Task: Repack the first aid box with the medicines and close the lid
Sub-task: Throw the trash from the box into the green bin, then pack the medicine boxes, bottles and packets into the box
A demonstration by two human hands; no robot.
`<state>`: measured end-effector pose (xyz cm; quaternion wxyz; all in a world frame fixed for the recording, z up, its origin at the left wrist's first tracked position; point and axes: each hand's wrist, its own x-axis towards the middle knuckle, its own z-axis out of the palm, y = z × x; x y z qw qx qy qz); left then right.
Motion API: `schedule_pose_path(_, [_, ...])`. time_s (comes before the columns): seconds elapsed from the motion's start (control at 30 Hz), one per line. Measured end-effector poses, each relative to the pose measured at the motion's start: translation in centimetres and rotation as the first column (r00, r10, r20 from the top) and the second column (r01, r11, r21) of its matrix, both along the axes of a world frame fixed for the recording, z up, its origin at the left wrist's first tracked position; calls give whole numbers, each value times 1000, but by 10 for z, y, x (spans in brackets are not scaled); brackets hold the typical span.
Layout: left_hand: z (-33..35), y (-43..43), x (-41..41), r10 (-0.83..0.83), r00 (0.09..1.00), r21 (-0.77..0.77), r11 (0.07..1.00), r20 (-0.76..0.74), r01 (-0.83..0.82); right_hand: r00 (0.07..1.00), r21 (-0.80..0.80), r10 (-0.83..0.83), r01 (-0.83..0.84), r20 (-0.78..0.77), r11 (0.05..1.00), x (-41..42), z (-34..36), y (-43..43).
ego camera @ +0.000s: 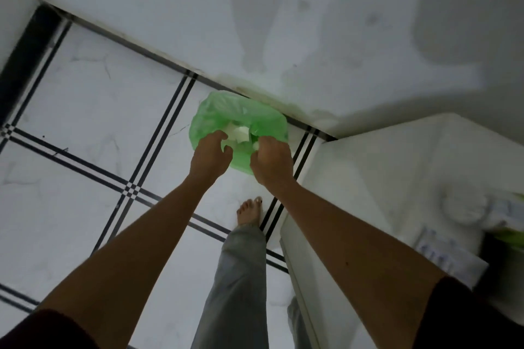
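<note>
Green plastic bag [238, 116] translucent, crumpled; white paper [239, 133] inside; both hands' grip on rim.

The single head-worn wide-angle camera looks steeply down from standing height past two outstretched bare forearms at a white marble-patterned tiled floor with black double lines [93, 110], the pale wall [283, 8] filling the top of the view and a white cabinet top [382, 167] entering at right.

Both bare forearms reach from the lower corners toward the centre of the frame; the left hand [210, 153] curls its fingers in a loose grip; the right hand [271, 161] is a closed fist, knuckles up.
</note>
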<state>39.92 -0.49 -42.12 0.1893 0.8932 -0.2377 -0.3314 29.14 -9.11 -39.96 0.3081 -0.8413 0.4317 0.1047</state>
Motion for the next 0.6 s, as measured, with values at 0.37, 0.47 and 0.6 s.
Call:
schedule_pose_path(0.37, [216,11,-170,-97,989,-287,950,113,126,986,-215,60,-25,157,976,-154,210,30])
schedule_pose_path(0.47, [265,29,-224,-139,978,-310,933,153,181,968,-280,76,-6,240,960,-216,260,38])
schedule_pose_path(0.6, [301,48,-279,-198,964,-302,921,178,245,961,-298,41,45,275,954,-285,305,49])
